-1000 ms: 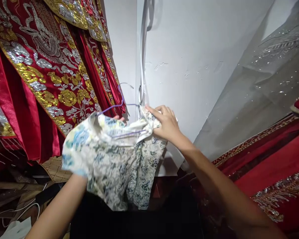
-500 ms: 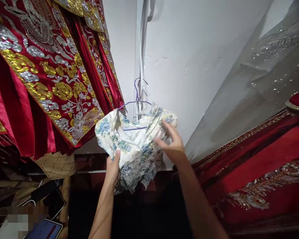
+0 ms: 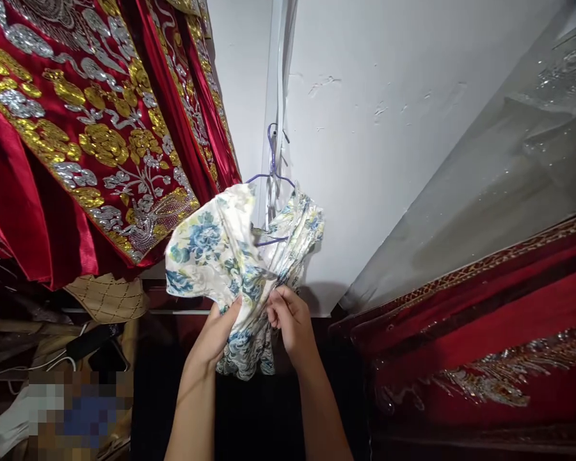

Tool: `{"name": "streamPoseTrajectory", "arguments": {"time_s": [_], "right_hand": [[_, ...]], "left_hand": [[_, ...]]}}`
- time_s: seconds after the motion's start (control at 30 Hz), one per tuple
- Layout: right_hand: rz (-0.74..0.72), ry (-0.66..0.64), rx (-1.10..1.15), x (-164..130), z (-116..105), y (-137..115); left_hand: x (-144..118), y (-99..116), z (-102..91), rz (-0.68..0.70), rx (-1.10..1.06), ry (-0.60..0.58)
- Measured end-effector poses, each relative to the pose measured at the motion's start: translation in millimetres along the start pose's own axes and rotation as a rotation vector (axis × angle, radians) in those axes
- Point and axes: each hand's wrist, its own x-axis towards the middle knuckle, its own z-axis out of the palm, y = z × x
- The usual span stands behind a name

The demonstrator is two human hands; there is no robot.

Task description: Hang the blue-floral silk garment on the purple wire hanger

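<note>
**Both hands gripping a floral garment on a purple hanger**

A white satin garment with a blue and green flower print [image 3: 230, 256] is hanging on a thin purple wire hanger [image 3: 271, 168], in front of a white painted wall [image 3: 374, 128]. The hook of the hanger is sitting on a narrow vertical strip at the corner of the wall. The cloth is hanging bunched and creased under the hanger.

The left hand [image 3: 217, 331] is pinching the lower part of the garment, with the thumb lying on the front of the cloth. The right hand [image 3: 290, 319] is closing its fingers on the same lower part, just beside the left hand. Both hands are holding the cloth from below.

To the left, a red satin robe with gold and silver embroidery [image 3: 77, 128] is hanging near the garment. Under it, a beige quilted cushion [image 3: 108, 298] is lying. To the right, a grey sheer cloth with sequins [image 3: 509, 160] is hanging above a red embroidered fabric [image 3: 484, 333].
</note>
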Motion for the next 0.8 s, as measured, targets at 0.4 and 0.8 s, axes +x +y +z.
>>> {"name": "streamPoseTrajectory", "arguments": {"time_s": [0.4,0.8], "right_hand": [[0.022,0.114,-0.091,11,2,-2],[0.126,0.067,-0.067,5,-6,12]], "left_hand": [[-4,-10,10.0,-0.044,-0.081,-0.096],[12,-22,22.8,0.77,0.212,0.607]]}}
